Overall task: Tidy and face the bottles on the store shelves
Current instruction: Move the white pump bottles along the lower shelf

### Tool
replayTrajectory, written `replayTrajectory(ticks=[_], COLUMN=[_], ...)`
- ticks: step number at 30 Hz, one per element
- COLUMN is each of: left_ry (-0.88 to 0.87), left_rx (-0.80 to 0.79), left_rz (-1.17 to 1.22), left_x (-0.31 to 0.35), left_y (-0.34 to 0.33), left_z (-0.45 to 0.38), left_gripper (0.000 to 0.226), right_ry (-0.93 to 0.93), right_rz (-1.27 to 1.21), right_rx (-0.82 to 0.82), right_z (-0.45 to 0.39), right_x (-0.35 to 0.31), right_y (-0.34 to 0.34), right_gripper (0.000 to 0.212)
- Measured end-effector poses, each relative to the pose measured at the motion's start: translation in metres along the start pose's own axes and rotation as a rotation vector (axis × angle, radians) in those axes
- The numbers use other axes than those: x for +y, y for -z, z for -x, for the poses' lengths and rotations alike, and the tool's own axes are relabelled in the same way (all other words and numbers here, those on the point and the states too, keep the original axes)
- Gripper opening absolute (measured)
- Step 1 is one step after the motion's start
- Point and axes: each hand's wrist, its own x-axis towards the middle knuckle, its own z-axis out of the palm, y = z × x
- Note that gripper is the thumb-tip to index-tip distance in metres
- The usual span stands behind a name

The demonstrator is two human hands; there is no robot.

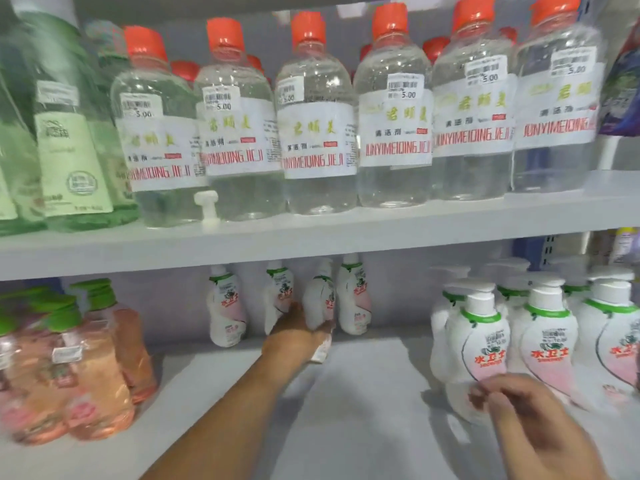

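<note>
In the head view, the left hand (294, 336) is reaching deep into the lower white shelf (363, 393), and its fingers are curling round a small white pouch-shaped bottle with a pink label (320, 303) at the back of the shelf, gripping it low on its body. That bottle is leaning slightly and standing in a back row of similar small white bottles (353, 296), with neighbours just beside it on both sides.

The right hand (530, 414) is hovering at the front right of the same shelf, its fingers (485, 393) loosely bent and lying against the lower front of a white pump bottle with a green collar and red lettering (481, 337); whether they are actually gripping it cannot be told through the blur. More white pump bottles (550, 327) are crowding together to the right of it and behind it.

At the left of the lower shelf, a cluster of pink translucent bottles with green caps (90, 368) is standing well apart from both hands. A bare stretch of shelf is lying between the two hands.

On the upper white shelf (311, 233), a row of clear plastic bottles with orange caps and white labels (315, 126) is facing forward, each carrying a price sticker. Pale green bottles (65, 140) are standing at the left end, and a purple pack (620, 84) is showing at the far right edge.
</note>
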Motion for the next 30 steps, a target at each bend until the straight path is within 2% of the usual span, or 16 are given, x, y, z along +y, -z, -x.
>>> replayTrajectory(ticks=[2,4,6,7,9,10,12,14,17,20,24,30], left_ry=[-0.049,-0.098,-0.146,-0.195,-0.301,-0.305,-0.293,-0.288,-0.275,-0.287,-0.296,-0.403], left_rx=[-0.030,-0.034,-0.052,-0.042,-0.015,-0.018,-0.029,-0.061,-0.064,-0.069,-0.133,-0.222], left_rz=[0.036,0.082,0.135,0.187,0.293,0.365,0.491,0.509,0.474,0.398,0.388,0.341], left_x=[-0.013,-0.027,-0.049,-0.061,-0.085,-0.093,-0.103,-0.105,-0.112,-0.118,-0.109,-0.061], left_y=[-0.003,0.006,0.018,0.022,0.023,0.023,0.023,0.026,0.028,0.027,0.022,0.006], left_z=[-0.013,-0.010,-0.001,0.003,0.009,0.012,0.015,0.016,0.013,0.005,0.006,0.032], left_gripper=[0.065,0.058,0.047,0.044,0.042,0.041,0.041,0.040,0.040,0.061,0.040,0.032], right_ry=[0.017,-0.054,-0.151,-0.209,-0.303,-0.312,-0.304,-0.292,-0.283,-0.235,-0.192,-0.096], right_rz=[0.048,0.110,0.304,0.397,0.457,0.489,0.540,0.568,0.615,0.591,0.553,0.533], right_rx=[-0.074,-0.230,-0.326,-0.353,-0.360,-0.342,-0.315,-0.261,-0.226,-0.229,-0.187,0.078], right_z=[0.002,-0.027,-0.060,-0.077,-0.107,-0.117,-0.124,-0.118,-0.099,-0.068,-0.005,0.045], right_x=[-0.010,-0.015,-0.007,0.000,0.023,0.032,0.044,0.045,0.033,0.016,-0.018,-0.028], right_y=[-0.053,-0.095,-0.137,-0.158,-0.195,-0.209,-0.228,-0.237,-0.237,-0.213,-0.162,-0.100], right_gripper=[0.016,0.023,0.017,0.030,0.064,0.071,0.075,0.074,0.068,0.054,0.039,0.046])
